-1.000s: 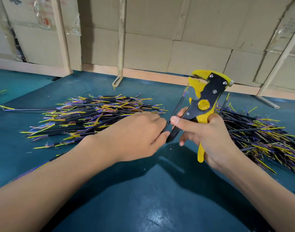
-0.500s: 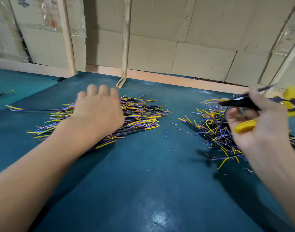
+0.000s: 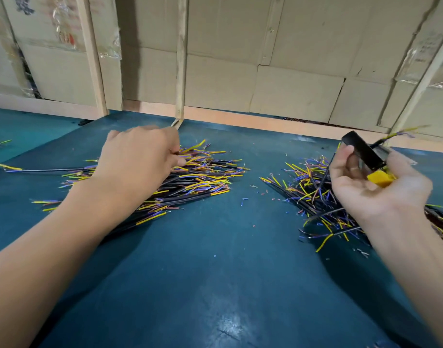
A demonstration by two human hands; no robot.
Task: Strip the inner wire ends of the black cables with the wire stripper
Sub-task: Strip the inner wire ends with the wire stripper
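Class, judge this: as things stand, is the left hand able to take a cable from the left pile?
Probably yes: the left hand already rests on the left pile, with nothing between them.

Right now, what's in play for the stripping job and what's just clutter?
In play: left hand reaching into the left pile; right hand holding the stripper and a cable; right pile.

Clutter: insulation bits on the mat; cardboard wall; wooden slats.
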